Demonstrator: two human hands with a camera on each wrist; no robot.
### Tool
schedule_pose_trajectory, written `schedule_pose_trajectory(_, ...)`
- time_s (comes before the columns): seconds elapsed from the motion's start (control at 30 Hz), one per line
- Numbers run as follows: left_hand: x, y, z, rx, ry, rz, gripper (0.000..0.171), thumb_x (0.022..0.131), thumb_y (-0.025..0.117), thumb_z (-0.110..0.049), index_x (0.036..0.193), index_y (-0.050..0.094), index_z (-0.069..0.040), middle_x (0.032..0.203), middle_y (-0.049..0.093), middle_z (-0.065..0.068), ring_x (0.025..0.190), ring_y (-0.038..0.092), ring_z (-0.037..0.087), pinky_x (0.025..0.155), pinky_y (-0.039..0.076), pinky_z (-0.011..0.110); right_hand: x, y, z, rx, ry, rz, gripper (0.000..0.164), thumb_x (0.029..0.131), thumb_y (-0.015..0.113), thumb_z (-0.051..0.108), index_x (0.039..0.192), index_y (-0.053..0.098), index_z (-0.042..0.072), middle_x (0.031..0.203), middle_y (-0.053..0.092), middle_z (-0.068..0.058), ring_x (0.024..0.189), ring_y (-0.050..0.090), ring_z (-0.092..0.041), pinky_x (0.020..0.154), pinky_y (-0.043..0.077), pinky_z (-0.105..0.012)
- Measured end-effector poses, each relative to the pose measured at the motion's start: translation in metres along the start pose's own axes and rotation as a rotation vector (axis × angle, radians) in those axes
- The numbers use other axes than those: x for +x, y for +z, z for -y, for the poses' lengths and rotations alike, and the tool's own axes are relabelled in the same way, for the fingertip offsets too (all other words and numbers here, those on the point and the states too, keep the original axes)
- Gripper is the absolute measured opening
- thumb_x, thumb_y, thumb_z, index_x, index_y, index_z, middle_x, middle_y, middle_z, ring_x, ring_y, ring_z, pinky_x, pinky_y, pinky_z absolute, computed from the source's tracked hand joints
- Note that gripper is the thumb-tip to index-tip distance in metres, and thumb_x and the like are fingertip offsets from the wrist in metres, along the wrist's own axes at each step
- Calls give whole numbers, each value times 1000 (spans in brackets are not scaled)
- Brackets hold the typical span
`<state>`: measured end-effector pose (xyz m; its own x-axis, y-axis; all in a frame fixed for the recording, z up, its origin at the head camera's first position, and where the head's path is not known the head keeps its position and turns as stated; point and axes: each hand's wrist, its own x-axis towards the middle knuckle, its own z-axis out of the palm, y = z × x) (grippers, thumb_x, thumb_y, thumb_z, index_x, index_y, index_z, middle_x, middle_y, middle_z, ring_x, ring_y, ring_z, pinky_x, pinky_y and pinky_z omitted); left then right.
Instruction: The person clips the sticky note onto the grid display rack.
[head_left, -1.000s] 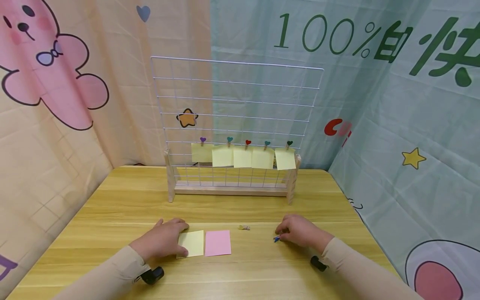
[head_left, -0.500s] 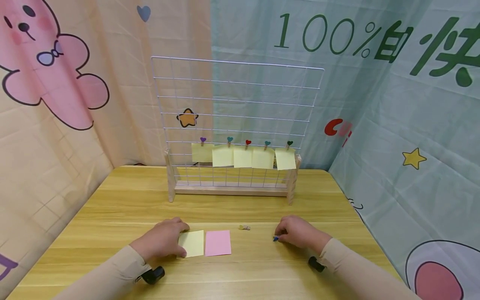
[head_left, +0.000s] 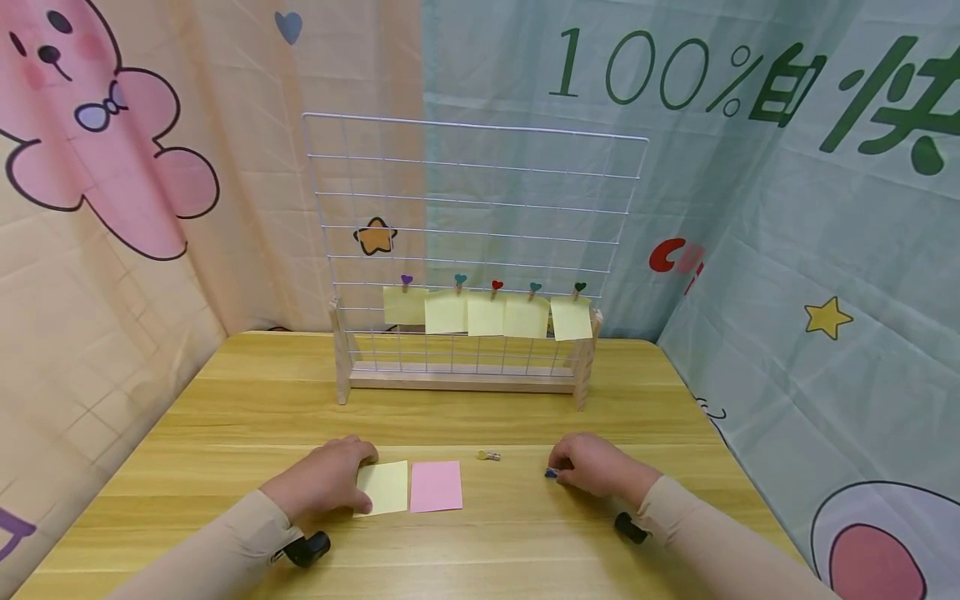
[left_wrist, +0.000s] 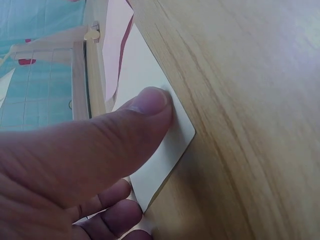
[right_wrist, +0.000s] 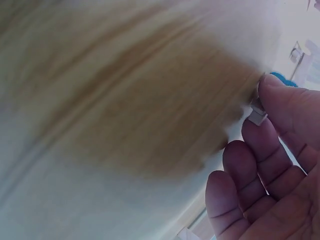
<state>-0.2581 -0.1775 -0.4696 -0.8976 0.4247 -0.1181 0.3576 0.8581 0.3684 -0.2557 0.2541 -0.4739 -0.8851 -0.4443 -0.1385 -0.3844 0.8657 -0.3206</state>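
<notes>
My left hand (head_left: pixel 328 477) lies at the left edge of a pale yellow sticky note (head_left: pixel 388 487) on the table. In the left wrist view its thumb (left_wrist: pixel 150 107) presses on top of the note, while the curled fingers (left_wrist: pixel 120 217) sit at the underside of its edge. To the right of the table's middle, my right hand (head_left: pixel 600 465) pinches a small clothespin (head_left: pixel 551 473) with a blue heart between thumb and index finger. From the right wrist, the clothespin's pale end (right_wrist: pixel 257 117) pokes out between the fingertips, and the other fingers are loosely curled.
A pink sticky note (head_left: pixel 437 486) lies beside the yellow one. Farther right is a small clothespin (head_left: pixel 489 456) with a yellowish heart. Behind stands a white wire grid (head_left: pixel 480 200) on a wooden base (head_left: pixel 461 382), with several yellow notes (head_left: pixel 446 313) hung from heart clothespins.
The right hand has shifted very slightly left, and the blue-heart clothespin has turned a little in its fingers. The left hand is nearly still.
</notes>
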Motion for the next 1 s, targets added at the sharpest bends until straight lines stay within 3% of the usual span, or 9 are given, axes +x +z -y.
schedule_pose_trajectory(0.2, 0, 0, 1, -23, 0, 7, 58, 68, 100, -25, 115, 70, -9, 110, 68, 3, 101, 60, 22, 98, 53, 50, 0, 1, -1, 24, -37, 3, 23, 98, 72, 10, 121, 76, 13, 84, 62, 8, 70, 51, -5, 66, 47, -27)
schedule_pose_trajectory(0.4, -3, -2, 6, -21, 1, 17, 67, 65, 101, -30, 119, 69, -7, 113, 67, 5, 100, 60, 22, 96, 54, 50, 0, 2, -1, 69, -22, -11, 16, 98, 71, 12, 114, 75, 12, 83, 58, 7, 71, 51, -8, 65, 45, -27)
schedule_pose_trajectory(0.63, -9, -5, 10, -11, 14, 75, 85, 60, 103, -35, 131, 65, -9, 114, 61, 5, 99, 56, 23, 90, 52, 48, 0, 1, -2, 111, 11, -52, 5, 100, 72, 14, 105, 70, 15, 86, 59, 6, 77, 54, -11, 69, 48, -28)
schedule_pose_trajectory(1.0, -15, -4, 13, -32, 39, 72, 76, 69, 99, -30, 132, 64, -7, 114, 61, 5, 95, 56, 21, 87, 53, 46, -1, -1, 3, 82, 32, -111, 9, 101, 69, 12, 110, 71, 11, 101, 71, 2, 87, 60, -12, 84, 58, -42)
